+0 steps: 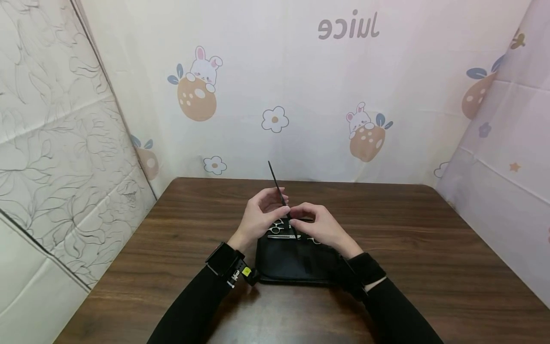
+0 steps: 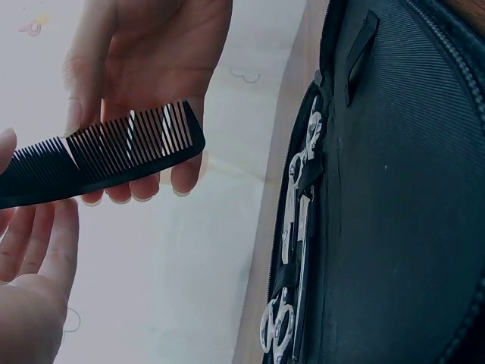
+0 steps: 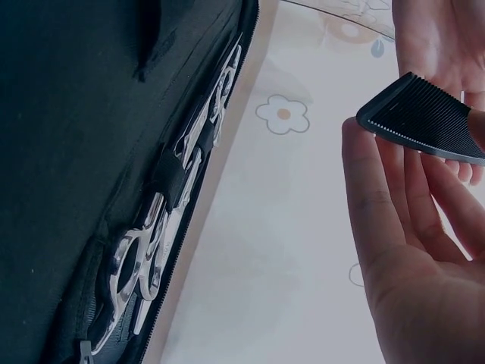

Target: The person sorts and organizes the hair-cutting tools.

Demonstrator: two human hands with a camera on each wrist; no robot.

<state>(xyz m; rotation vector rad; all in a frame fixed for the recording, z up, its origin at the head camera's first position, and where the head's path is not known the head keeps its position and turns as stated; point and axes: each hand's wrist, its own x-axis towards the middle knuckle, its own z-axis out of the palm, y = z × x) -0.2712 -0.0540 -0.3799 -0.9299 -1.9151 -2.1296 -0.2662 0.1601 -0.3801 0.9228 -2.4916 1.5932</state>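
Observation:
A black comb (image 1: 277, 184) stands tilted in front of my body, its upper end reaching above the hands. My left hand (image 1: 259, 215) pinches it from the left, the thumb on the near face. From the right, my right hand (image 1: 322, 227) holds its lower part between thumb and fingers. The left wrist view shows the teeth of the comb (image 2: 98, 163) plainly, wide ones toward one end. Below the hands lies an open black zippered case (image 1: 298, 263). Silver scissors (image 3: 136, 258) sit under straps along its far side, partly hidden by the hands in the head view.
The case rests on a brown wooden table (image 1: 172, 267). Behind the table hangs a pale curtain (image 1: 318, 95) with rabbit and flower prints. A flower-patterned white panel (image 1: 56, 129) is at the left. A small strap loop (image 2: 361, 57) shows inside the case.

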